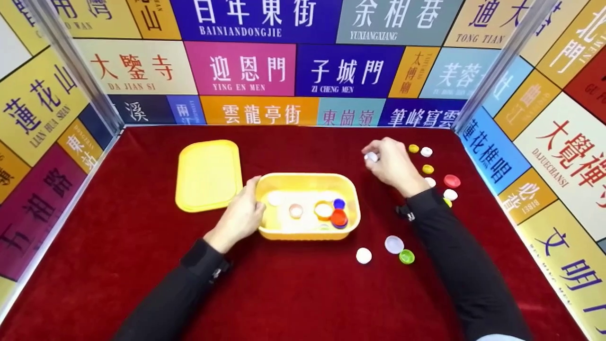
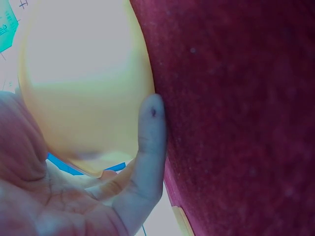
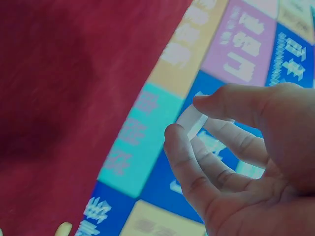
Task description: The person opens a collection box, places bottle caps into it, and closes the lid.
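1. Head view, hands. The end of a yellow container [image 1: 307,235] is gripped by the left hand [image 1: 240,211]. A white cap [image 1: 371,157] is pinched between the fingertips of the right hand [image 1: 392,163], with only a narrow gap left.
2. Head view, step. The work is judged to be at the handling of one cap while the container is steadied. A secure pinch and a firm hold on the container are called for by the next move.
3. Head view, items. Right of the left hand, inside the container, a blue cap [image 1: 338,203] and an orange-red cap [image 1: 339,217] are noted among paler ones. A yellow lid [image 1: 208,175] is laid just beyond the left hand. Loose caps [image 1: 452,181] are scattered right of the right hand; a green cap [image 1: 406,256] is found nearer the body.
4. Head view, surroundings. The worktop [image 1: 284,293] is covered in dark red cloth. It is enclosed, beyond and beside the hands, by coloured sign panels [image 1: 350,71].
5. Left wrist view. The container's outside is seen against the palm and fingers.
6. Right wrist view. The cap's pinch is confirmed; its face cannot be made out.
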Demonstrator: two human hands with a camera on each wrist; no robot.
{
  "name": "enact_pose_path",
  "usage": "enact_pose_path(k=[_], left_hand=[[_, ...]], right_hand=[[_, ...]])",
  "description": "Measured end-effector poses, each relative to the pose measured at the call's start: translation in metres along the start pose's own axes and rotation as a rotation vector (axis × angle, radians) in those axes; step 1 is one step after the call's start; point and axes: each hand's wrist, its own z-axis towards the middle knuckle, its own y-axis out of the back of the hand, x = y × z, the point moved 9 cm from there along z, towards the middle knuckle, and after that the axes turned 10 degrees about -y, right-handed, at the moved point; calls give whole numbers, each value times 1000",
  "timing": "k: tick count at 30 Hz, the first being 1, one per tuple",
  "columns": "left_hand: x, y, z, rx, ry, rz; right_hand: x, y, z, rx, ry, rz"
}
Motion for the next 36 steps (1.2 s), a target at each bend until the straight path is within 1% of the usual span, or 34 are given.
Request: enact_pose_path(k=[4, 11, 13, 17, 20, 23, 27, 32, 36], left_hand=[[0, 1, 0, 2, 0, 5], [0, 1, -1, -2, -4, -1], [1, 0, -1, -2, -5, -1], [0, 0, -2, -9, -5, -3], [-1, 1, -2, -12, -8, -1], [0, 2, -1, -13, 2, 0], [1, 1, -1, -13, 11, -2], [0, 0, 0, -12, 3, -5], [-2, 0, 1, -6, 2, -7]], right_hand=[[28, -4, -12, 18, 54, 15], [74, -19, -32, 30, 218, -5], [85, -27, -37, 57, 259, -25], [104, -45, -50, 147, 334, -66], [116, -57, -60, 198, 401, -99], [125, -68, -68, 231, 480, -127], [133, -79, -77, 281, 537, -142], [135, -86, -81, 293, 550, -161], [134, -84, -82, 284, 540, -170]])
